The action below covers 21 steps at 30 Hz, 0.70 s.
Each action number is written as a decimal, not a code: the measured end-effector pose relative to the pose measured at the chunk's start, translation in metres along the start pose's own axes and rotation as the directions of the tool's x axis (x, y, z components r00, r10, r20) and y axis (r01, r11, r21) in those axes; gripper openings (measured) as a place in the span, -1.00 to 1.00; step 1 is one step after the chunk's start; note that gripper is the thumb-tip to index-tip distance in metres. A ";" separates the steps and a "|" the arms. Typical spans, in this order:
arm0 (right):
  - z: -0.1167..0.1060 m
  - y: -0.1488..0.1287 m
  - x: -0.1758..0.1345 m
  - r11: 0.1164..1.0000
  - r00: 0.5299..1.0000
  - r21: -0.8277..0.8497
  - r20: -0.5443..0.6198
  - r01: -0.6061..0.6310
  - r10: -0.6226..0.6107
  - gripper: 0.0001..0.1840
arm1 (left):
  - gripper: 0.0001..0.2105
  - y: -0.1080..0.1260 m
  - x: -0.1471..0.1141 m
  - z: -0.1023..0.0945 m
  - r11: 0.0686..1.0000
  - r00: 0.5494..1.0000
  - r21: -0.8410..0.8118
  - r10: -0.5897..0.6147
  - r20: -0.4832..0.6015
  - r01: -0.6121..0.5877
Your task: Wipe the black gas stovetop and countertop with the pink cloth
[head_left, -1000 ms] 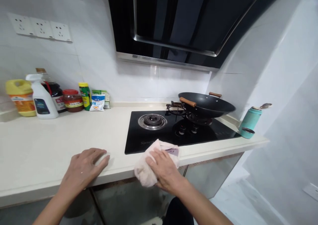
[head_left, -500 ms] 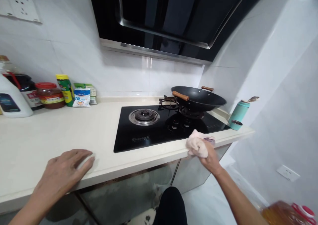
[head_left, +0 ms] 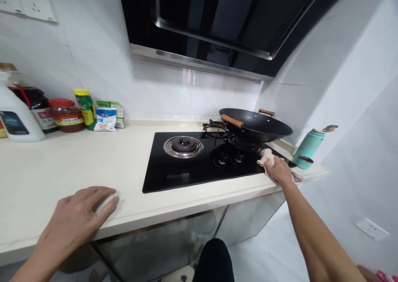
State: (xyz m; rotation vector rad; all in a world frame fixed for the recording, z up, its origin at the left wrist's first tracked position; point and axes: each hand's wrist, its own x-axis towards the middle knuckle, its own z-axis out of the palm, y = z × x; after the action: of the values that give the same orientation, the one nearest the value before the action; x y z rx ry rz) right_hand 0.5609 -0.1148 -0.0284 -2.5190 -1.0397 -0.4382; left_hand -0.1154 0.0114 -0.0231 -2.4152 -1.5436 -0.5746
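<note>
My right hand (head_left: 279, 171) is closed on a crumpled pale pink cloth (head_left: 266, 157), pressed to the front right part of the black glass gas stove (head_left: 199, 172). Above and behind it, a black wok (head_left: 259, 126) with wooden handles sits on the right burner. My left hand (head_left: 79, 211) rests on the white countertop (head_left: 124, 166) near its front edge, left of the stove, fingers extended and holding nothing. The bare left burner (head_left: 183, 145) and two control knobs (head_left: 230, 156) lie between the hands.
A teal bottle (head_left: 311, 143) and its teal cup (head_left: 304, 162) stand right of the stove. White jug (head_left: 20, 116), red-lidded jar (head_left: 66, 116), green shaker bottle (head_left: 85, 110) and a salt-like packet (head_left: 105, 119) line the back left. The range hood (head_left: 202, 25) hangs overhead.
My right hand has moved right and forward with the cloth, from the counter's front edge onto the stove's right side. My left hand has stayed in place. The view has shifted slightly.
</note>
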 end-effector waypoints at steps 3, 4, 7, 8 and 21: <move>0.003 -0.021 -0.027 0.986 0.987 0.035 -0.023 0.163 -0.162 -0.54 | -0.54 0.003 0.000 -0.002 0.996 0.999 -0.075 0.051 0.008 -0.050; 0.002 -0.030 -0.039 0.977 0.979 0.069 -0.039 0.204 -0.202 -0.56 | -0.54 0.005 0.000 -0.003 0.995 0.999 -0.087 0.038 -0.004 -0.038; -0.007 -0.066 -0.083 0.934 0.954 0.198 -0.087 0.298 -0.286 -0.55 | -0.55 0.010 -0.003 -0.008 0.995 0.999 -0.100 0.021 -0.028 -0.024; -0.011 -0.080 -0.099 0.906 0.939 0.247 -0.096 0.343 -0.329 -0.55 | -0.55 0.011 -0.004 -0.009 0.994 0.999 -0.104 0.025 -0.035 -0.029; -0.021 -0.269 -0.156 0.530 0.583 0.448 0.023 0.720 -0.812 -0.57 | -0.70 0.012 -0.014 -0.009 0.985 0.990 -0.157 0.053 -0.131 -0.074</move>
State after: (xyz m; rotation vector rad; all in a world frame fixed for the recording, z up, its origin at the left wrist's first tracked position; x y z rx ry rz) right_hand 0.2581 -0.0419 -0.0150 -1.6313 -2.1158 -0.1150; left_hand -0.1119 -0.0084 -0.0208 -2.4798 -1.4134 -0.8518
